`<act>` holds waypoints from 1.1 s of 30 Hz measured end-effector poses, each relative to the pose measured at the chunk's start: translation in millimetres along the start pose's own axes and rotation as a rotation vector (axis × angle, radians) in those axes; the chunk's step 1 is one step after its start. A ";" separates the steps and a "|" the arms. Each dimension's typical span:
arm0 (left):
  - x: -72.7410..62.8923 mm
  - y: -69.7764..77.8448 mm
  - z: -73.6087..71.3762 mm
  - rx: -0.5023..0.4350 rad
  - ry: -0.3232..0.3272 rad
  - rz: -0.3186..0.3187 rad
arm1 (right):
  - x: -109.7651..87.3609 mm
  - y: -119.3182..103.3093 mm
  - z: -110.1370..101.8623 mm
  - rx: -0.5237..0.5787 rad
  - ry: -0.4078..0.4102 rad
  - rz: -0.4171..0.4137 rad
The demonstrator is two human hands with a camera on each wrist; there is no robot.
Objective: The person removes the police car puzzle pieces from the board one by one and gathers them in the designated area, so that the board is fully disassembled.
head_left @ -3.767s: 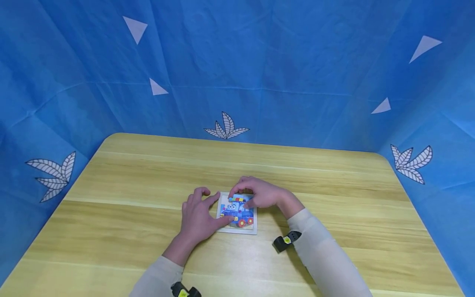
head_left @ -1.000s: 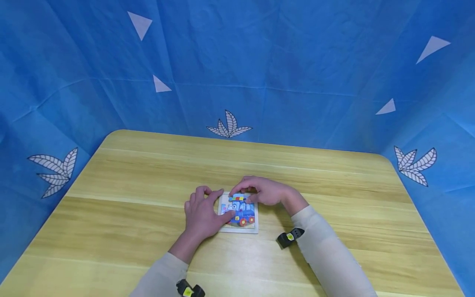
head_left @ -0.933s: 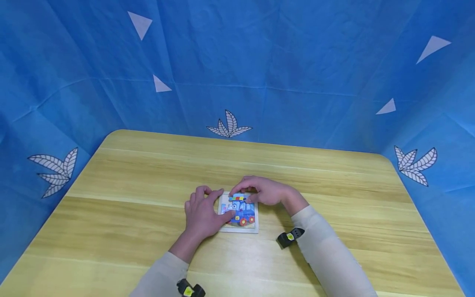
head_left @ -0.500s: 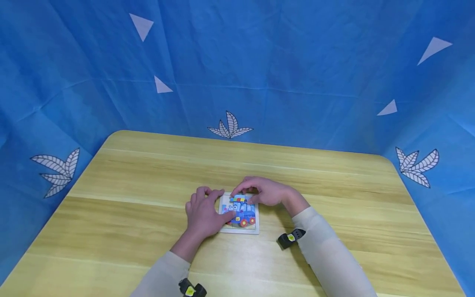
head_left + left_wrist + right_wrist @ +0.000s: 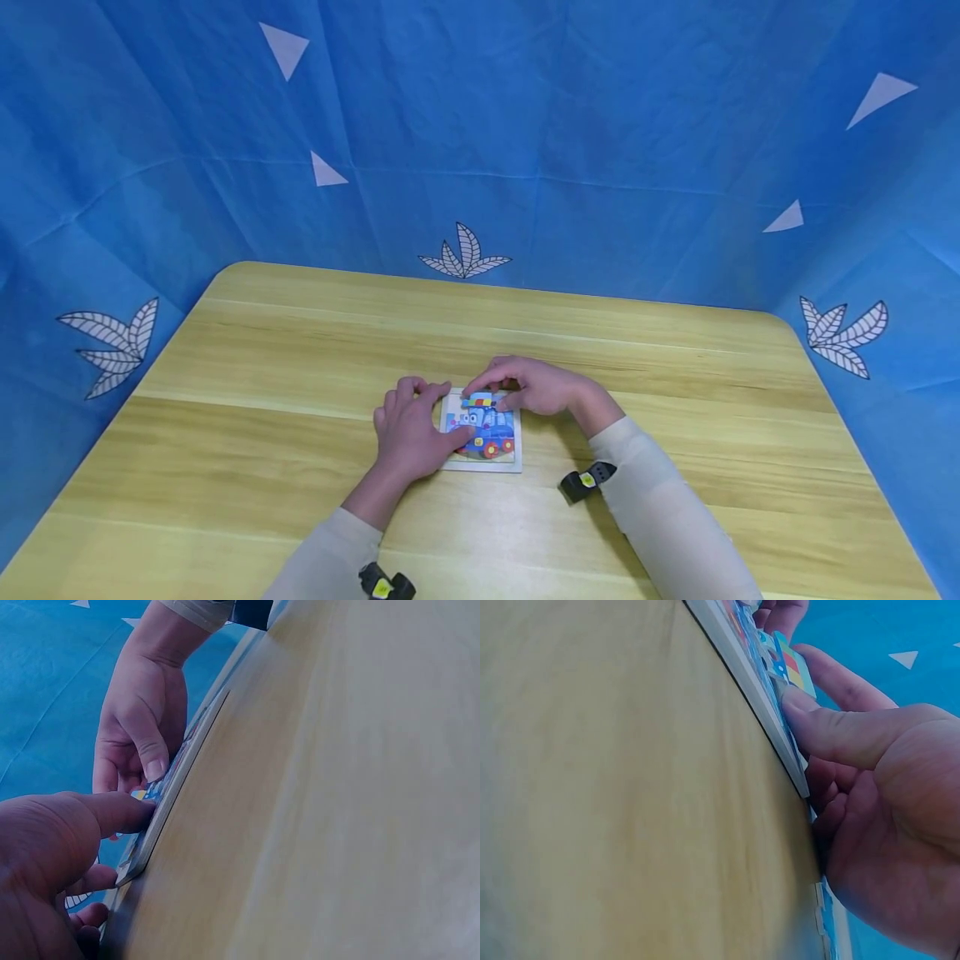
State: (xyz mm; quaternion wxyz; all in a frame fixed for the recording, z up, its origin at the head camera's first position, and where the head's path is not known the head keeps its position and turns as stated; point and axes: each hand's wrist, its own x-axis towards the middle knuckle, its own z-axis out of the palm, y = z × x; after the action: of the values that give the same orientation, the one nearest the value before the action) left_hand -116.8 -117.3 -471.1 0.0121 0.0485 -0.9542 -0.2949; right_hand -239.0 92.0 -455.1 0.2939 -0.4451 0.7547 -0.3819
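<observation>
Right hand (image 5: 536,387) pinching tilted striped piece (image 5: 478,402) over puzzle board (image 5: 487,467); left hand (image 5: 408,433) gripping board's left edge; board lying inside table's (image 5: 675,375) far edge; tilt risking jammed piece; any left-hand slack risking sliding board.

Puzzle (image 5: 497,429) on the table (image 5: 750,417) between the hands (image 5: 408,437) (image 5: 546,387), one piece (image 5: 479,402) at its far side, curtain (image 5: 525,125) behind

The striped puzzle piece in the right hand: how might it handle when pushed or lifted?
The puzzle piece is probably stiff: held at an angle to the puzzle board, it shows no sag. It seems light, being thin and smaller than the right hand. Pushed, it would likely slide, not roll, given its flat face.
</observation>
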 end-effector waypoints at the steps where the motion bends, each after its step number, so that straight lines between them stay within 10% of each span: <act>1: -0.1 -0.2 0.0 0.001 0.001 0.002 | 0.1 -0.1 -0.1 0.000 -0.003 -0.003; 22: 3.8 4.0 -2.0 -0.027 -0.029 -0.053 | 1.3 -3.7 -3.5 -0.036 -0.056 0.004; 33: 5.2 7.1 14.1 0.088 0.061 -0.069 | 2.3 -4.8 -2.4 -0.042 -0.027 0.005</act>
State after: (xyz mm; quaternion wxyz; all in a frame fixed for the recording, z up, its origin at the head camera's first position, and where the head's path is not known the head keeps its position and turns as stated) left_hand -123.3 -104.1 -478.8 0.0291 0.0908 -0.9633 -0.2511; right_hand -239.8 89.2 -450.0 0.2956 -0.4545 0.7597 -0.3592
